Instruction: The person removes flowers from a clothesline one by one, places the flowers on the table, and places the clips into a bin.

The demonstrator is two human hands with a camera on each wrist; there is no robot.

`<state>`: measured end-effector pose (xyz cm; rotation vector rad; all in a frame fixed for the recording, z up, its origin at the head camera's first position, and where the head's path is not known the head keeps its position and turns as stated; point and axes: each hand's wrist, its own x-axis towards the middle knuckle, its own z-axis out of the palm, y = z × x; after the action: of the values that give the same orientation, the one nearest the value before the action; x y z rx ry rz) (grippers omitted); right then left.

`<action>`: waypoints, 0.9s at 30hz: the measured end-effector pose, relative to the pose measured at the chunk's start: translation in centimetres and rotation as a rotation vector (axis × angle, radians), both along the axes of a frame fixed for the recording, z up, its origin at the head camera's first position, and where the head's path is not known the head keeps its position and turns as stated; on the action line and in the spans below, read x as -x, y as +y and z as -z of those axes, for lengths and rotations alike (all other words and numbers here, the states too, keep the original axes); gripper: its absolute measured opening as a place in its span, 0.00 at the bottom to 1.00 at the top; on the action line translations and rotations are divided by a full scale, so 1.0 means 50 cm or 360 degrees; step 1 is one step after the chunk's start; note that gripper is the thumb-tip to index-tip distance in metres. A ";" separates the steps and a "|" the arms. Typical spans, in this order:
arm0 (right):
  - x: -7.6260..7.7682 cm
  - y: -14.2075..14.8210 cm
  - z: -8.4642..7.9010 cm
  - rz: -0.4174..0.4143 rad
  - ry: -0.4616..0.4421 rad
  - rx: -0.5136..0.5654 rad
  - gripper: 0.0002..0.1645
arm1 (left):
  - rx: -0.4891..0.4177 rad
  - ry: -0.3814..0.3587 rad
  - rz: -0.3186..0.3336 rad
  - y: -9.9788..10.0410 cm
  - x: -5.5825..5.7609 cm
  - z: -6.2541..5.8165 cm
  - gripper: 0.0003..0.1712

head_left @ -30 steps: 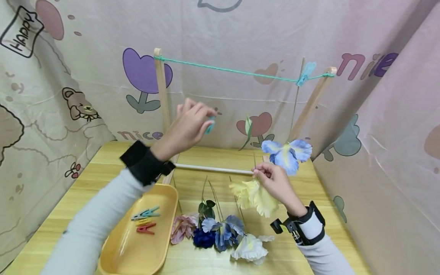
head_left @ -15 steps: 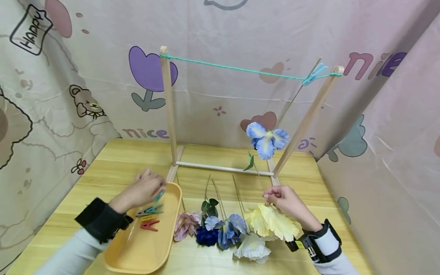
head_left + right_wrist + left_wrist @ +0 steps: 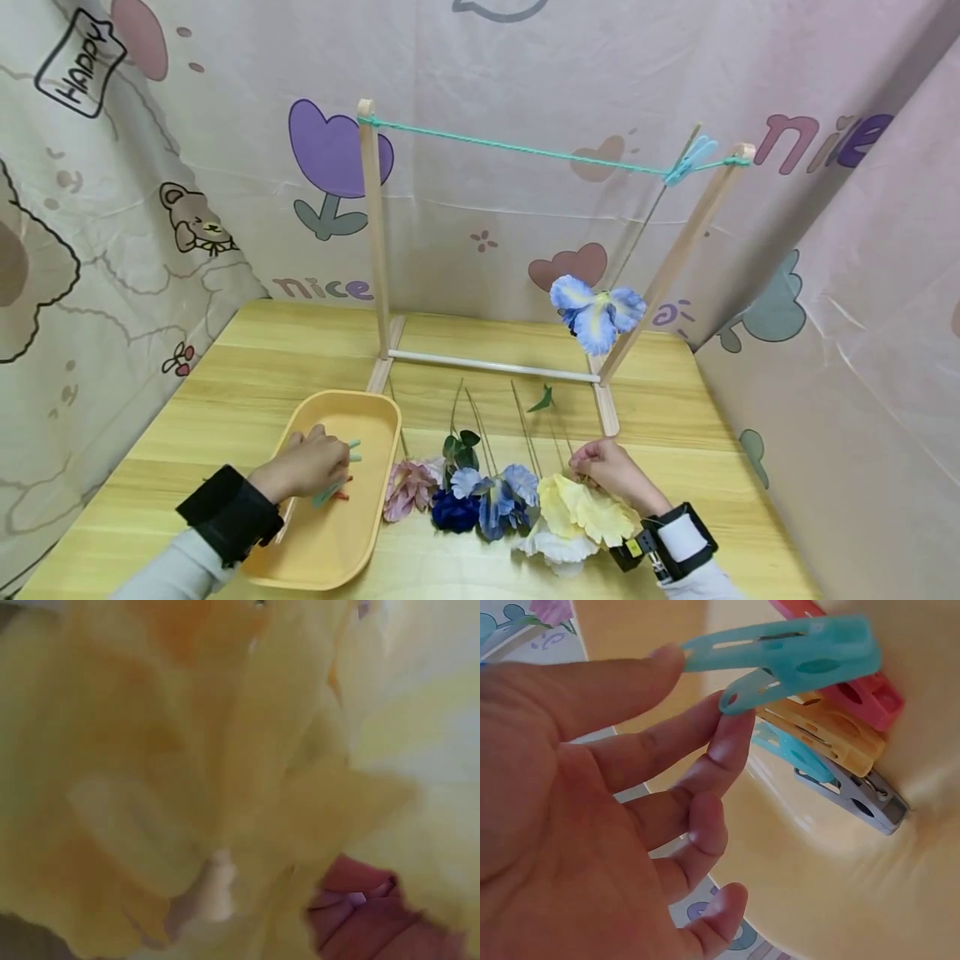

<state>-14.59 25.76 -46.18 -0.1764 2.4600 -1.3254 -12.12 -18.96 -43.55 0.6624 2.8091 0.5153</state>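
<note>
My left hand (image 3: 311,464) is over the yellow tray (image 3: 330,575). Thumb and fingertips pinch the handles of a teal clothespin (image 3: 810,660), held over red (image 3: 870,705), yellow (image 3: 840,742), grey (image 3: 862,802) and another teal clothespin (image 3: 795,754) lying in the tray. My right hand (image 3: 613,473) pinches the stem of a yellow artificial flower (image 3: 588,508), low over the table. Its petals overlap a white flower (image 3: 551,546) and fill most of the right wrist view. A blue iris (image 3: 598,317) hangs head down from a green cord (image 3: 510,148), its stem clipped by a light blue clothespin (image 3: 690,162).
Pink (image 3: 411,490), dark blue (image 3: 453,511) and blue-violet flowers (image 3: 501,500) lie in a row right of the tray, stems pointing away. Behind them stands a wooden frame (image 3: 375,242) with a white crossbar (image 3: 495,365). A printed curtain (image 3: 480,75) surrounds the table.
My left hand has dropped from in front of the frame down into the tray, carrying the teal clothespin. My right hand has drawn the yellow flower nearer and lower. The hanging iris has swung.
</note>
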 end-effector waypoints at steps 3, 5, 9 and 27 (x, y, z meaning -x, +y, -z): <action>0.001 -0.006 0.018 0.0035 -0.0012 -0.0003 0.11 | 0.0020 0.0022 -0.0019 0.003 0.001 0.000 0.07; 0.000 -0.009 0.027 0.0056 -0.0031 0.0000 0.10 | 0.0047 0.0015 -0.0028 0.005 0.000 0.002 0.05; -0.001 -0.014 0.042 0.0117 -0.0056 -0.0020 0.10 | 0.0063 -0.0009 -0.0063 0.007 -0.003 0.012 0.07; -0.008 -0.026 0.051 0.0204 0.0033 -0.0105 0.05 | 0.0265 0.0339 -0.0059 0.026 -0.018 0.039 0.22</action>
<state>-14.20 24.47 -48.72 -0.0162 2.5663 -1.2967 -11.24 -17.63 -45.51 0.6675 3.0244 0.2242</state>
